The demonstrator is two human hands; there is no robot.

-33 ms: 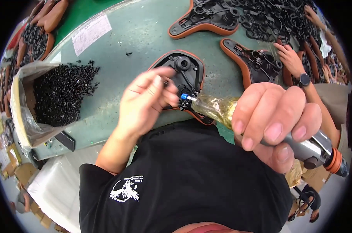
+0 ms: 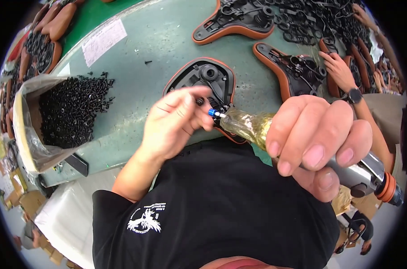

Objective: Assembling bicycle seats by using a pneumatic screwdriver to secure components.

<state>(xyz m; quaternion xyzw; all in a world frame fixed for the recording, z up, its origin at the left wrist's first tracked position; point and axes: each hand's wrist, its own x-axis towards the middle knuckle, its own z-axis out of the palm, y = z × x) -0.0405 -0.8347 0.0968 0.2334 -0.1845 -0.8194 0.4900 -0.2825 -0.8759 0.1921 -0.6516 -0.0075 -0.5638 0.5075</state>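
My right hand (image 2: 317,145) is closed around a power screwdriver (image 2: 358,177) with a silver body, a front part wrapped in yellowish clear film and a blue tip. That tip points left, close to the fingers of my left hand (image 2: 169,119). Between the left thumb and fingers is a small black screw (image 2: 200,101), partly hidden. Under both lies an upturned bicycle saddle (image 2: 223,78), brown-edged with a black underside; my left hand and the tool cover its middle and narrow end.
A lined box (image 2: 26,134) on its side spills black screws (image 2: 84,107) at the left. Two more upturned saddles (image 2: 232,30) (image 2: 279,67) lie farther off, near heaped black parts (image 2: 311,20). Another person's hand (image 2: 340,71) reaches in at the right. A paper sheet (image 2: 104,42) lies far left.
My left hand has moved slightly right, bringing the small screw closer to the blue tip. The screwdriver in my right hand has barely moved.
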